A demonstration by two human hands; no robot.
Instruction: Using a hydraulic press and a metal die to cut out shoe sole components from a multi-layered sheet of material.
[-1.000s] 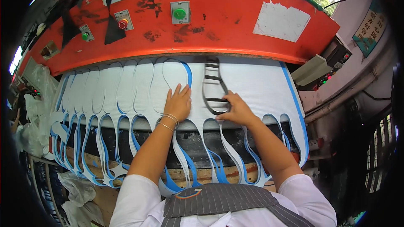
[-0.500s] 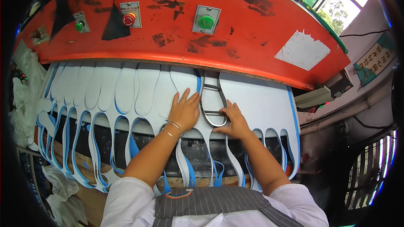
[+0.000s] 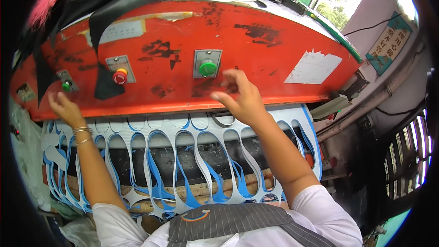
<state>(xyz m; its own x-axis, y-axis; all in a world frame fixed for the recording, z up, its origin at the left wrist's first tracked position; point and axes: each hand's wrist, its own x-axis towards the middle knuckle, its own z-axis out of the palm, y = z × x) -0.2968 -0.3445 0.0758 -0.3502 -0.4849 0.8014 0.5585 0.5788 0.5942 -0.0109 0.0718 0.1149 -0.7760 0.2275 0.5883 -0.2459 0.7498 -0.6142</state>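
Note:
My left hand (image 3: 66, 111) is raised in front of the red machine panel (image 3: 178, 77), just below a small green button (image 3: 66, 85). Its fingers are apart and hold nothing. Below and right of a large green push button (image 3: 208, 67), my right hand (image 3: 244, 96) hovers with thumb and fingers spread, also holding nothing. A metal cutting die (image 3: 224, 120) lies on the white-and-blue foam sheet (image 3: 302, 115), mostly hidden beneath the panel. Sole-shaped openings run along the sheet's near side.
A red emergency stop knob (image 3: 120, 77) sits between the green buttons. Black fabric (image 3: 109, 84) hangs over the panel. Cut foam pieces (image 3: 56, 157) rest at the left. Clear plastic bags (image 3: 27, 155) stand beside the machine. A metal bracket (image 3: 327, 109) sticks out at the right.
Both hands have left the sheet and cutting die and lifted toward the panel, the left one swinging far left. The view has tilted up, so the panel sits lower in the picture.

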